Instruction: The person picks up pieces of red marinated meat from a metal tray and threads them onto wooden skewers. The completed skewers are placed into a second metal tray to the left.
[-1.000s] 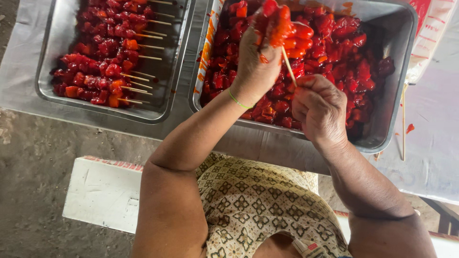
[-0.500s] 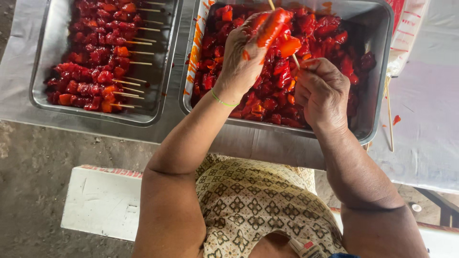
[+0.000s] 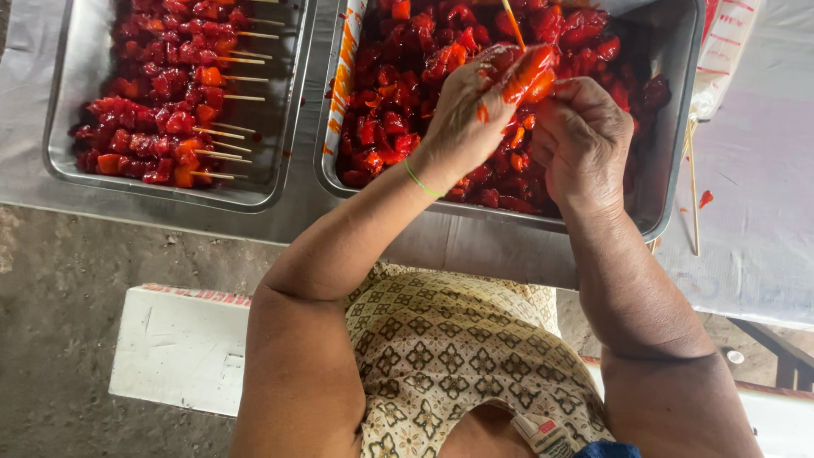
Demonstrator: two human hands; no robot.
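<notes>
Head view: left hand (image 3: 466, 106) is now closing its grip on a red meat piece (image 3: 530, 72), pushing it onto the skewer (image 3: 511, 21); right hand (image 3: 581, 127), shifted closer, is pinching the stick's lower end over the metal tray (image 3: 670, 110), threading progressing.

Trays cropped, skewer partly hidden

Both steel trays (image 3: 288, 127) cut off by the top edge; bamboo skewer (image 3: 511, 21) vanishing into red-stained left hand (image 3: 471, 106); right-hand (image 3: 581, 136) fingertips concealed behind meat.
</notes>
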